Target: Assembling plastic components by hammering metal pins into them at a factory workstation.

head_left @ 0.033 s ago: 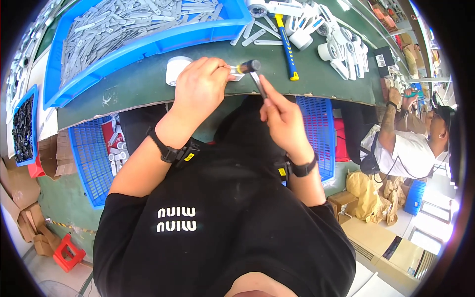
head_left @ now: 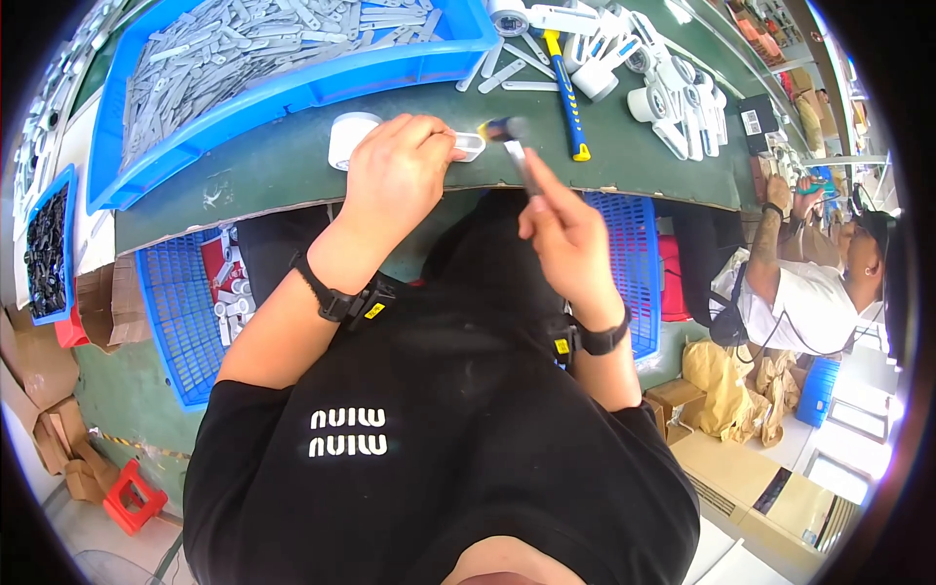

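Two grips show in the head view, each closed on something. The left grip is wrapped around the middle of a white piece, its round head sticking out just left of the fingers and its looped end out to the right, above the green surface. The right grip is closed on the shaft of a small hammer; the hammer's head is blurred just beside the looped end, and whether they touch I cannot tell. Beyond the left grip and to its left stands a blue tray of grey strips. Straight beyond the right grip lies a second hammer with a blue and yellow handle; farther off and to the right are more white pieces. Well right of the right grip, a co-worker wears a white shirt.
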